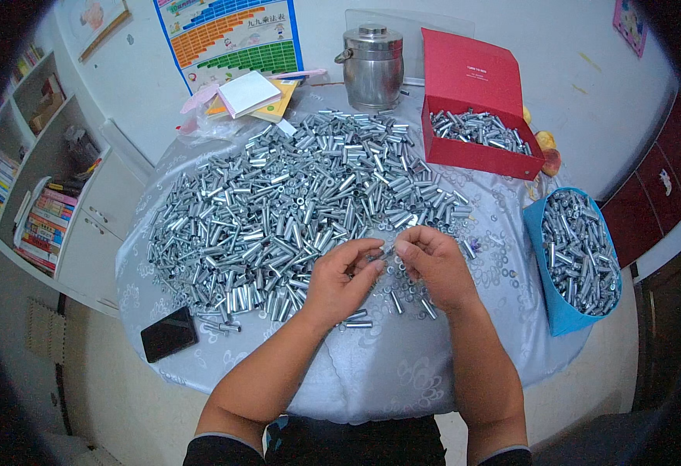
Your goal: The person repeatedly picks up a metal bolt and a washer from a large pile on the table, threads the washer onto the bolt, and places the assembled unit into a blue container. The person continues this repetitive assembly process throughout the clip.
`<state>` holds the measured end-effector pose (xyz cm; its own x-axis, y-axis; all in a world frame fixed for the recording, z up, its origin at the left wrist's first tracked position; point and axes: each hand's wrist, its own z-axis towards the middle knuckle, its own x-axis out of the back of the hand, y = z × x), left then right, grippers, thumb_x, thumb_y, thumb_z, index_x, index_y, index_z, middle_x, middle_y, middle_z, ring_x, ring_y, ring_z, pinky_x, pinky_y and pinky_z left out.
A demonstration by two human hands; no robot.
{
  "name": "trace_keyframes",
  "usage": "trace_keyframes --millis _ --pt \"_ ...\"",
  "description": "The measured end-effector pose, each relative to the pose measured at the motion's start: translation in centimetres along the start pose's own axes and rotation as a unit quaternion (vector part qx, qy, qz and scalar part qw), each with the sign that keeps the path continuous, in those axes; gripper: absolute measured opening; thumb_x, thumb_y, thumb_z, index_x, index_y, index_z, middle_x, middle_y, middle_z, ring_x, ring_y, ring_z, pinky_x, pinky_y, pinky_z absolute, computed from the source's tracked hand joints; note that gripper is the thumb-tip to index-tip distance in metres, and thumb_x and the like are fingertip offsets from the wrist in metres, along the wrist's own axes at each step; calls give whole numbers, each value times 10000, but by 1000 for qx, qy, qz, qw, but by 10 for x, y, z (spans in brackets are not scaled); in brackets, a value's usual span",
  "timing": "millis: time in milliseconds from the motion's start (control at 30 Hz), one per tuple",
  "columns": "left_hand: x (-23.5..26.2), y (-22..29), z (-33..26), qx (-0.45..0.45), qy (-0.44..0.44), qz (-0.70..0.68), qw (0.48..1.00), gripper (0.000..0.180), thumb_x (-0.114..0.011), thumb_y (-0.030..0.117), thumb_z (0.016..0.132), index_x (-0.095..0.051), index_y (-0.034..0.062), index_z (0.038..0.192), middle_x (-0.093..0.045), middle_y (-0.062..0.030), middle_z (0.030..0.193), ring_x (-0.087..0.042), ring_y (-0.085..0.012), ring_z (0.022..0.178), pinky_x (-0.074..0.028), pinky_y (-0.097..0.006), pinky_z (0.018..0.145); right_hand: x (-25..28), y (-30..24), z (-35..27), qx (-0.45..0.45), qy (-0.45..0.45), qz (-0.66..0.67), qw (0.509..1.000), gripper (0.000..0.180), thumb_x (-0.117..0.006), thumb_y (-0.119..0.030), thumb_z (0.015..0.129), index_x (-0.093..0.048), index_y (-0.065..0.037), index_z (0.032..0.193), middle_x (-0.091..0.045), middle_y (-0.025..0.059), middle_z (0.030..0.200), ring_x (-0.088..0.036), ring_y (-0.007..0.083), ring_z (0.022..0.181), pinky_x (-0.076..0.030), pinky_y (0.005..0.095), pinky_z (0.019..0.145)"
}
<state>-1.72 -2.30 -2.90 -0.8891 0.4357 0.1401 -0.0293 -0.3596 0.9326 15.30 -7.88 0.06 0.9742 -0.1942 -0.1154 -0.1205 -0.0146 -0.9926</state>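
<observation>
My left hand [347, 278] and my right hand [440, 268] meet over the near right side of a big heap of short silver metal tubes [278, 210]. Both are closed in a pinch, fingertips almost touching. Something small and greyish lies between them, mostly hidden by the fingers, and its kind cannot be made out. Flat metal washers [503, 256] lie scattered to the right of my right hand. Below the hands, a few loose tubes [396, 302] rest on the shiny grey tablecloth [340, 380].
A red open-lidded box [472, 159] of tubes stands at the back right, a blue fabric bin [552, 272] of metal parts at the right edge. A black phone [169, 334] lies front left. Behind the heap are a steel canister [373, 70] and a notepad [249, 94].
</observation>
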Motion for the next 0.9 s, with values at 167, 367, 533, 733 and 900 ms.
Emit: trace_keyframes --millis 167,367,533,733,900 --pt "2 2 1 -20 -5 41 999 287 -687 24 796 -653 36 1080 -650 -57 869 -574 -93 669 -478 -231 619 -1 -1 -1 -13 14 -1 1000 150 -628 -152 891 -631 -15 952 -599 -17 774 -493 41 642 -400 198 573" --pt "2 2 1 -18 5 48 999 262 -693 35 795 -662 33 1055 -637 -53 827 -562 -94 653 -467 -230 608 -9 -1 -1 19 63 -56 996 139 -637 -129 884 -644 1 931 -608 -1 771 -541 62 686 -447 217 622" --pt "3 -1 0 -11 2 51 999 247 -697 45 794 -669 29 1038 -624 -47 794 -559 -97 646 -465 -230 608 -13 5 -3 88 84 -122 985 137 -631 -130 887 -652 1 923 -613 16 780 -554 76 701 -457 237 632" --pt "2 1 1 3 10 40 999 229 -695 49 797 -670 17 1022 -630 -52 795 -576 -96 649 -471 -232 608 -12 8 0 212 85 -233 945 139 -640 -129 872 -657 3 909 -606 78 808 -573 137 683 -460 264 613" --pt "2 -3 -1 69 13 -30 997 199 -676 36 823 -658 3 1018 -658 -59 830 -613 -88 703 -494 -226 639 -15 -3 -4 202 54 -271 940 133 -640 -126 863 -664 -10 924 -617 101 823 -594 182 692 -473 289 633"
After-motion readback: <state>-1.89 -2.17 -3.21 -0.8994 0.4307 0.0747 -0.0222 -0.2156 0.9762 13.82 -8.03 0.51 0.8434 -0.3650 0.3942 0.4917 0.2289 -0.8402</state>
